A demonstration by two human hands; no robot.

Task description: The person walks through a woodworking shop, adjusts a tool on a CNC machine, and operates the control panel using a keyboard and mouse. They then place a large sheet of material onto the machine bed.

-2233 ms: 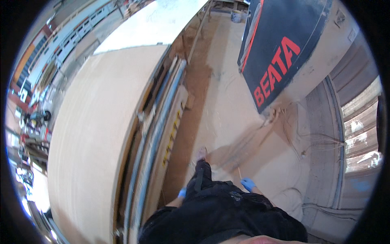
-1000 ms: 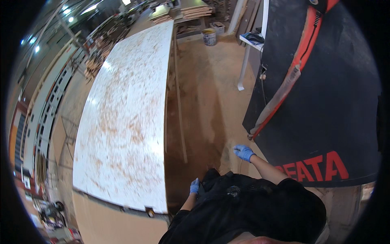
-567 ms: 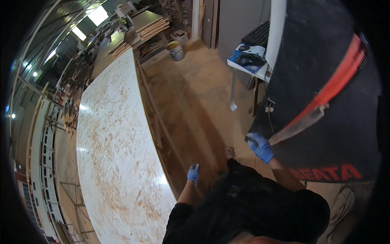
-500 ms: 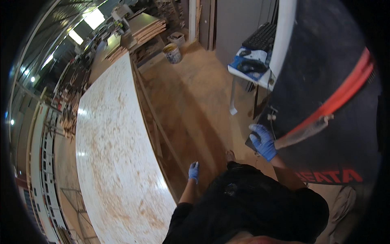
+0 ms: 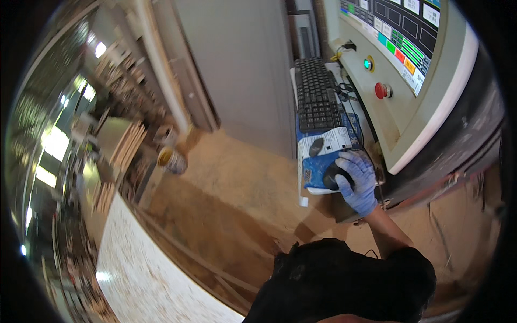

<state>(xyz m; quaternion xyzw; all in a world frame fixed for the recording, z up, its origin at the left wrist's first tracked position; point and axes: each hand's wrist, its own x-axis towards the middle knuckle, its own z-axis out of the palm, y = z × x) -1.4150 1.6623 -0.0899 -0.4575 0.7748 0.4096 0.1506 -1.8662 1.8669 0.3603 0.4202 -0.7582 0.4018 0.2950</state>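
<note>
My right hand, in a blue-and-white glove, rests over a black computer mouse, its fingers curved around the mouse's right side. Under the mouse are a blue pad and a printed sheet of paper, on a narrow shelf. A small dark object lies on the paper. Farther along the same shelf sits a black keyboard. Above it is a control panel with a lit screen, a red push button and a glowing green button. My left hand is out of view.
A large white board strewn with wood dust lies at the lower left. Beyond it are stacked wooden panels and a yellow-stained bucket on the dusty floor. A grey cabinet side stands behind the shelf.
The view has swung right toward the control panel. My right hand has gone from beside the dark machine cover onto the mouse. My left hand has left the picture.
</note>
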